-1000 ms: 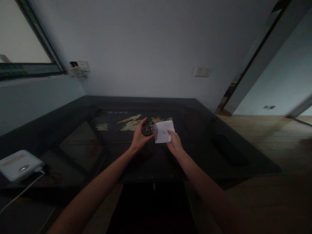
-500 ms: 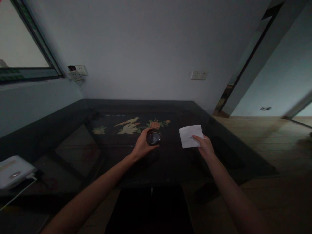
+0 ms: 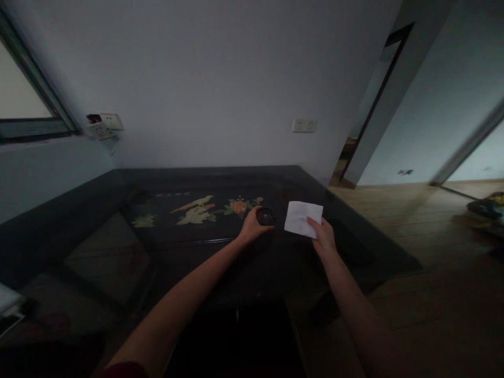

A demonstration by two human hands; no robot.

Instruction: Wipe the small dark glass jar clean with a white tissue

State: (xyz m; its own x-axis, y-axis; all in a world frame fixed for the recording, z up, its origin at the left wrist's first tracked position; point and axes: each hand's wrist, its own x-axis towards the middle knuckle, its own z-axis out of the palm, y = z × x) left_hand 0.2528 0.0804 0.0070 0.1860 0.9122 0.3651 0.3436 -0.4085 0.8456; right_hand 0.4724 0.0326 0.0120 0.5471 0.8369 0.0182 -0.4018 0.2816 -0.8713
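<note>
My left hand (image 3: 254, 227) is wrapped round the side of a small, dark, round glass vessel (image 3: 265, 216). Its rim faces up toward me; whether it is a cup or an ashtray I cannot tell. Between the thumb and fingers of my right hand (image 3: 323, 234) is a white, squarish piece of paper (image 3: 301, 216), perhaps a tissue, held flat by its lower right part. A narrow gap separates the paper from the vessel. Both are above the dark, glossy table (image 3: 220, 262), the vessel near the painted flower.
A bird-and-flower picture (image 3: 197, 212) decorates the tabletop. Wall sockets (image 3: 304, 125) sit behind the table, with more sockets (image 3: 106, 125) at left. A white box-like device (image 3: 8, 304) is cut off at the left edge. Wooden floor (image 3: 378, 210) lies to the right.
My left hand has carried the vessel rightward, closer to the paper. The paper has shifted slightly and turned a little. The whole view has swung to the right.
</note>
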